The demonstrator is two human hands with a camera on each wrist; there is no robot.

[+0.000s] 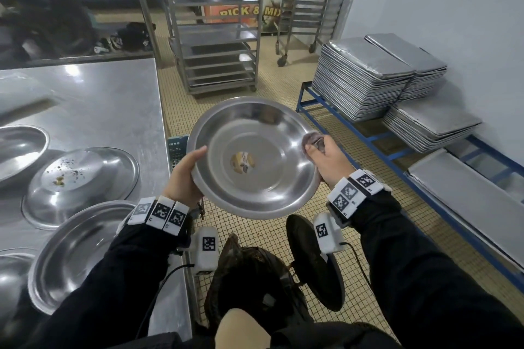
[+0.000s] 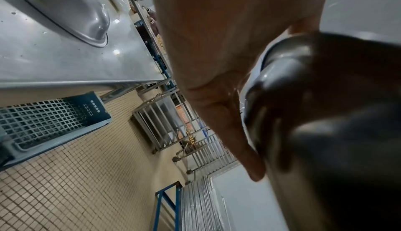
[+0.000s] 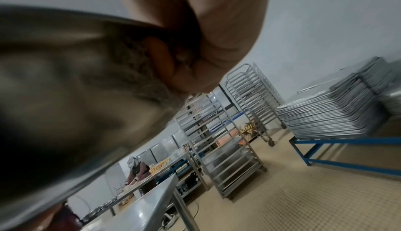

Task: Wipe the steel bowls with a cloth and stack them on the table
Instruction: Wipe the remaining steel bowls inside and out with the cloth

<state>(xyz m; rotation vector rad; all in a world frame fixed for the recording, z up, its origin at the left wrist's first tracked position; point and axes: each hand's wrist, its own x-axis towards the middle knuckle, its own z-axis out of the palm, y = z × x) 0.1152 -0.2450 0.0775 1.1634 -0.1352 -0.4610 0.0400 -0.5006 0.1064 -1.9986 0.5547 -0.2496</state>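
Bowl [image 1: 255, 159] held in the air over the tiled floor [image 1: 283, 82], just right of the counter [image 1: 107, 110] edge, tilted toward the camera. Left hand [image 1: 184, 176] gripping the left rim, thumb on the inner lip, fingers [image 2: 253, 166] curled behind. Right hand [image 1: 329, 161] pinching a grey cloth [image 1: 312, 142] against the right rim. More bowls [image 1: 82, 184] resting on the counter. Open floor ahead; racks [image 1: 215, 22] and stacked trays [image 1: 363, 79] well apart.

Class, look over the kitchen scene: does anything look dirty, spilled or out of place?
Yes. An upturned bowl on the table carries crumbs and a yellowish bit on its base, so it looks unwiped. The held bowl shows a round sticker in its middle, an odd thing in a bowl being wiped.
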